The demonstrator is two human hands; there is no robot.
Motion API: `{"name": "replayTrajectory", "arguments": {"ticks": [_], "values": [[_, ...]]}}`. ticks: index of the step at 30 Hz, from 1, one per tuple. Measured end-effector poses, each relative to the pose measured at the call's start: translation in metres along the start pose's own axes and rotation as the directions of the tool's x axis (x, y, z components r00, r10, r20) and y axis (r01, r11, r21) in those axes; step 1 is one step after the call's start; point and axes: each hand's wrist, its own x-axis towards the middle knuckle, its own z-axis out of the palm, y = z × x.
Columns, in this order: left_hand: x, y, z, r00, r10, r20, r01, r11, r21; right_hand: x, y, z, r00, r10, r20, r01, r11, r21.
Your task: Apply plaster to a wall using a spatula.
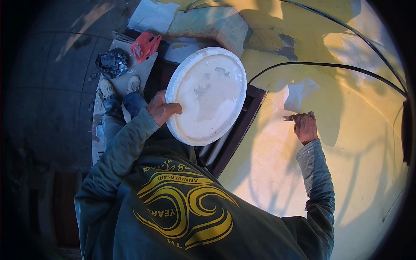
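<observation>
My left hand [162,108] grips the rim of a round white lid [216,99], thumb on top. The lid is tilted and coated with pale, smeared putty, with a few greyish spots. To the right, my right hand [305,128] is closed around what looks like a small putty knife [288,118], mostly hidden by the fingers. Its tip is at the yellow wall [277,173], just below a whitish patch [299,93]; I cannot tell whether it touches.
My shoes [106,88] stand on a narrow board [145,71] at the left, near a black plastic bag [112,63] and a red plastic bag [145,45]. A dark frame [238,138] edges the wall. Black cables [329,64] cross it. A worn ledge [208,24] juts out ahead.
</observation>
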Motion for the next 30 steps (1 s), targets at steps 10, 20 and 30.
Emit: {"name": "replayTrajectory", "arguments": {"ticks": [10,20,30], "values": [[-0.005,0.013,0.008,0.991,-0.069,-0.114,0.056,0.992,-0.115,0.062,0.087,0.046,0.766,0.638,-0.078,-0.643,0.762,-0.082],[-0.013,0.027,0.02,0.985,-0.061,-0.159,0.038,0.989,-0.144,0.123,-0.019,0.138,0.95,0.311,0.022,-0.308,0.947,-0.09],[-0.016,0.013,0.024,0.983,-0.031,-0.179,-0.005,0.98,-0.198,0.092,0.094,0.095,0.812,0.532,-0.239,-0.525,0.845,0.096]]}}
